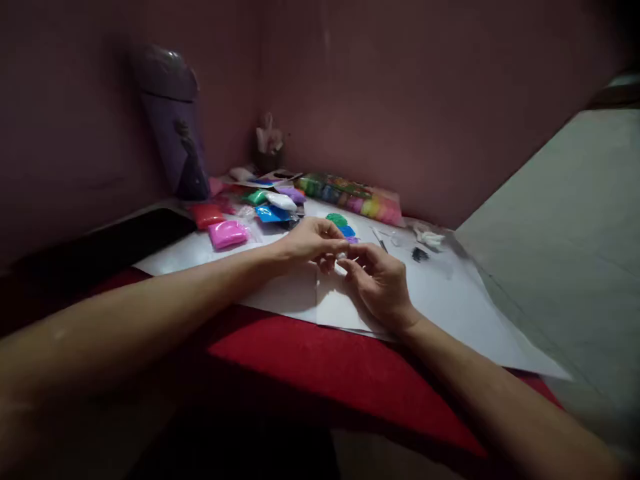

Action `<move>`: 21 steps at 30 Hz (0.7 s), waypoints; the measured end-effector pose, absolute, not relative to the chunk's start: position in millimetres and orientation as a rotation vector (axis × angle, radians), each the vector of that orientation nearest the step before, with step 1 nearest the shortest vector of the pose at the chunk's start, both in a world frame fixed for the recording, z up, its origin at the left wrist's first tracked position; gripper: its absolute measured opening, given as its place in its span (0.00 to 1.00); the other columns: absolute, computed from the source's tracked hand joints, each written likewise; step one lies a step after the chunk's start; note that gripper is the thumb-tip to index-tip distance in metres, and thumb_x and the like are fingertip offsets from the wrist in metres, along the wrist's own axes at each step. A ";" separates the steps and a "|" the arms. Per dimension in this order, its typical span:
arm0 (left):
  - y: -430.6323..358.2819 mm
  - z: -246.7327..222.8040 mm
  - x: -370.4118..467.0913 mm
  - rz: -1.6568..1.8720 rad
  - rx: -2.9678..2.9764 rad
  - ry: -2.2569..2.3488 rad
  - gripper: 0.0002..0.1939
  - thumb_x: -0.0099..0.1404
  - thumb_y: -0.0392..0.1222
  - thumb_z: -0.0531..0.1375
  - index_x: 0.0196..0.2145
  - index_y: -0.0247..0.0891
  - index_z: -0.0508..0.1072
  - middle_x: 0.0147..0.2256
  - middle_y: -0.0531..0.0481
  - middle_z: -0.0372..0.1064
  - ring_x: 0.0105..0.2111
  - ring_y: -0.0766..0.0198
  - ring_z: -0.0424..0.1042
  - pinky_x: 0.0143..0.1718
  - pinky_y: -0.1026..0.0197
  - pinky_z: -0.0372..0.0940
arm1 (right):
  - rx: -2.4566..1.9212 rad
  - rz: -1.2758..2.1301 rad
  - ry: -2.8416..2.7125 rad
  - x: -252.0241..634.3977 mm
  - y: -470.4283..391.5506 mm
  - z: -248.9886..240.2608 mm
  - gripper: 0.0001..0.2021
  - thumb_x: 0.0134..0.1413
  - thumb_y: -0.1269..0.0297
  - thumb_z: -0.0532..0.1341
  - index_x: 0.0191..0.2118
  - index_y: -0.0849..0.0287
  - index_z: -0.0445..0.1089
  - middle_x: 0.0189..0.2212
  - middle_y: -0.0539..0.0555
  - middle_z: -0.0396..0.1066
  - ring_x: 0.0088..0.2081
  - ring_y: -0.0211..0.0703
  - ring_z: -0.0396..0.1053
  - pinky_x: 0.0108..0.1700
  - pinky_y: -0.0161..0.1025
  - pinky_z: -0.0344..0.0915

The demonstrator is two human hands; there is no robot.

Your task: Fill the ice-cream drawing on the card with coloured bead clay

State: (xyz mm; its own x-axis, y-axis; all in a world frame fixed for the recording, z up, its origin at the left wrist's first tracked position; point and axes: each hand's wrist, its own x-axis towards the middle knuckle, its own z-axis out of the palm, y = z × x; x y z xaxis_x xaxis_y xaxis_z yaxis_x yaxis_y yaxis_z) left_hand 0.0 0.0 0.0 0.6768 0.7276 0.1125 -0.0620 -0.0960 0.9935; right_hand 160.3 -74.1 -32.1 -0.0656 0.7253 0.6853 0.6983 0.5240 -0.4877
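My left hand (314, 241) and my right hand (381, 279) meet over the white paper (293, 293), fingertips close together. Pinched between them is a small lump of white modelling clay (341, 267), partly hidden by the fingers. Just beyond the hands lie flattened green clay (337, 219), blue clay (346, 231) and purple clay (353, 240). To the right are a thin dark-ended tool (380, 240) and a small black lump (420, 255).
Clay packets lie to the left, among them a pink packet (228, 235) and a blue packet (273, 213). Behind is a multicoloured clay pack (350, 199). A purple bin (175, 140) stands back left, near a black flat object (145, 240). Red cloth (300, 347) covers the table edge.
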 end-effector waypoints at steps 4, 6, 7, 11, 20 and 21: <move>-5.1 5.6 7.8 0.781 1.568 0.630 0.09 0.64 0.33 0.60 0.26 0.31 0.67 0.15 0.54 0.66 0.13 0.71 0.66 0.16 0.70 0.60 | -1.202 0.046 -1.756 161.6 -71.2 -33.5 0.02 0.56 0.66 0.63 0.35 0.58 0.72 0.31 0.52 0.75 0.29 0.39 0.70 0.35 0.38 0.66; -5.7 6.7 8.6 0.794 1.582 0.653 0.12 0.65 0.37 0.60 0.25 0.31 0.67 0.15 0.54 0.66 0.12 0.71 0.65 0.15 0.70 0.60 | -1.212 0.046 -1.739 162.0 -70.9 -33.5 0.04 0.58 0.64 0.62 0.36 0.58 0.72 0.31 0.52 0.75 0.29 0.40 0.70 0.35 0.38 0.66; -5.4 6.7 8.3 0.789 1.585 0.652 0.12 0.65 0.39 0.61 0.25 0.31 0.68 0.15 0.53 0.67 0.13 0.71 0.66 0.16 0.70 0.61 | -1.217 0.045 -1.730 162.1 -71.0 -33.4 0.05 0.58 0.64 0.61 0.36 0.58 0.72 0.31 0.53 0.75 0.29 0.40 0.70 0.35 0.39 0.67; -2.6 4.7 5.5 0.704 1.599 0.636 0.11 0.59 0.41 0.66 0.27 0.29 0.71 0.20 0.51 0.70 0.15 0.71 0.68 0.18 0.69 0.62 | -1.228 0.069 -1.718 162.5 -71.9 -33.1 0.04 0.58 0.66 0.60 0.37 0.58 0.73 0.29 0.52 0.75 0.28 0.39 0.70 0.34 0.39 0.67; 1.7 1.1 4.2 0.695 1.634 0.633 0.11 0.64 0.37 0.61 0.24 0.31 0.70 0.15 0.53 0.66 0.14 0.72 0.65 0.17 0.70 0.58 | -1.175 0.203 -1.668 162.9 -69.5 -36.7 0.11 0.54 0.65 0.64 0.44 0.57 0.70 0.30 0.49 0.73 0.25 0.36 0.68 0.29 0.37 0.66; 1.5 1.3 4.5 0.684 1.638 0.636 0.12 0.64 0.37 0.61 0.23 0.31 0.70 0.15 0.53 0.66 0.14 0.72 0.65 0.17 0.70 0.57 | -1.174 0.209 -1.669 162.9 -69.7 -36.6 0.10 0.54 0.64 0.64 0.43 0.57 0.70 0.30 0.49 0.73 0.25 0.36 0.69 0.29 0.37 0.66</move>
